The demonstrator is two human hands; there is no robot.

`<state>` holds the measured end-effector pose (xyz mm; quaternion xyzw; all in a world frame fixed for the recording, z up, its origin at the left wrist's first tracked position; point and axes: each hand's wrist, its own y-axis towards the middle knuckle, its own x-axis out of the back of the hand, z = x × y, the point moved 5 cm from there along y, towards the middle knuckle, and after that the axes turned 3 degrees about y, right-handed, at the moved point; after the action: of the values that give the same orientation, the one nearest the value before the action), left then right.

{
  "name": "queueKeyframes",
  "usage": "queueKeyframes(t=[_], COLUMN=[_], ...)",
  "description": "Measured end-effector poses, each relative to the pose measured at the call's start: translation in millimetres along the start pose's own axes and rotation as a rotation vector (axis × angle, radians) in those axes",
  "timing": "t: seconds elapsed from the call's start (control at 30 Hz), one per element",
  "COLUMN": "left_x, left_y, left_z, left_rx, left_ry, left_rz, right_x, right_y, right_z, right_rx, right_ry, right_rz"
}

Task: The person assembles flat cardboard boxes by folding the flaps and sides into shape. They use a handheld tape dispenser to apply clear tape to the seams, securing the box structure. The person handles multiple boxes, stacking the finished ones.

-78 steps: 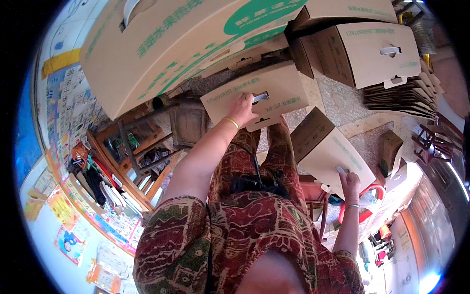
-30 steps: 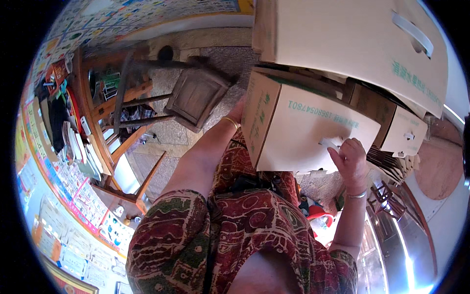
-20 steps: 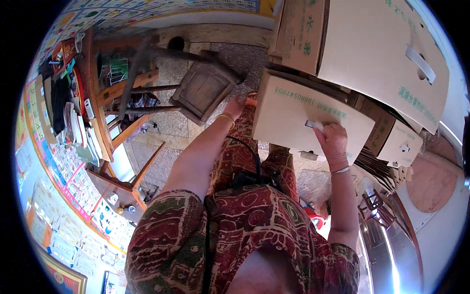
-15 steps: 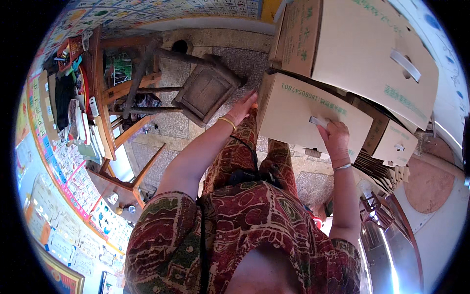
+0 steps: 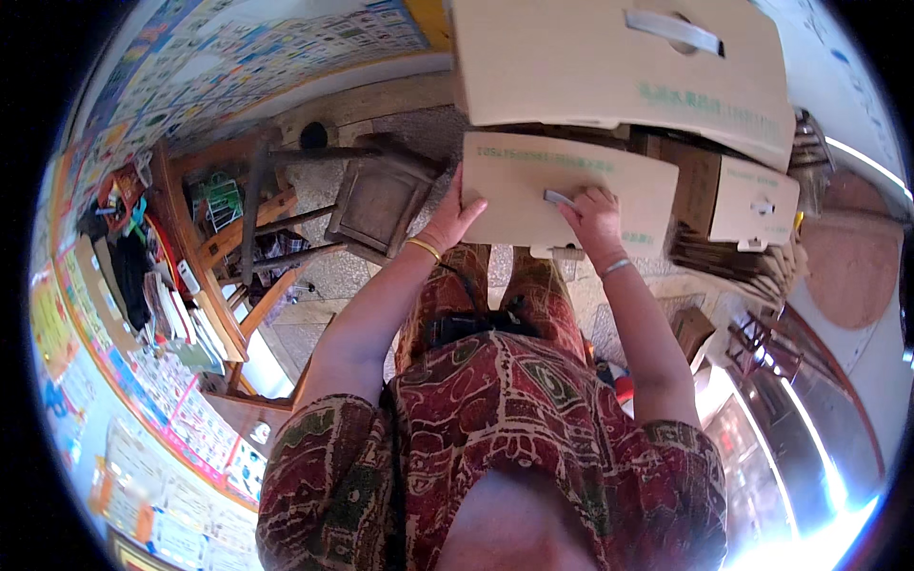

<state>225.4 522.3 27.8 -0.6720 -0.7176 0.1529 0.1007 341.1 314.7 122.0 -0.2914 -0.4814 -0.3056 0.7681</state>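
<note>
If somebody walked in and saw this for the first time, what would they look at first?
Probably the big brown box at the top, with a smaller box just below it in the picture. The left hand touches the smaller box's left edge, and the right hand is at its handle. Then the patterned red-and-green shirt fills the lower middle, and a dark wooden chair stands out left of the boxes.

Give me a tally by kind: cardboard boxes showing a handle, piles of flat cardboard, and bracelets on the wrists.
Boxes with handles: 3 (the box under the right hand, the large box at the top, the box at the right)
Flat cardboard pile: 1
Bracelets: 2 (yellow bracelet, silver bracelet)
Total: 6
</note>
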Motion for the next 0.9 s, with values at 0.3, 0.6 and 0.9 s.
queueKeyframes(t=[0.3,0.6,0.9], left_x=[16,21,26], left_y=[9,10,15], left_z=[3,1,-24], left_rx=[0.205,0.192,0.272], left_ry=[-0.055,-0.046,0.123], left_rz=[0.039,-0.008,-0.014], right_x=[24,54,-15], right_y=[-6,-125,-144], right_z=[-9,-89,-108], right_rx=[-0.111,-0.516,-1.012], right_ry=[0.359,0.089,1.058], right_rz=[-0.134,-0.698,-0.556])
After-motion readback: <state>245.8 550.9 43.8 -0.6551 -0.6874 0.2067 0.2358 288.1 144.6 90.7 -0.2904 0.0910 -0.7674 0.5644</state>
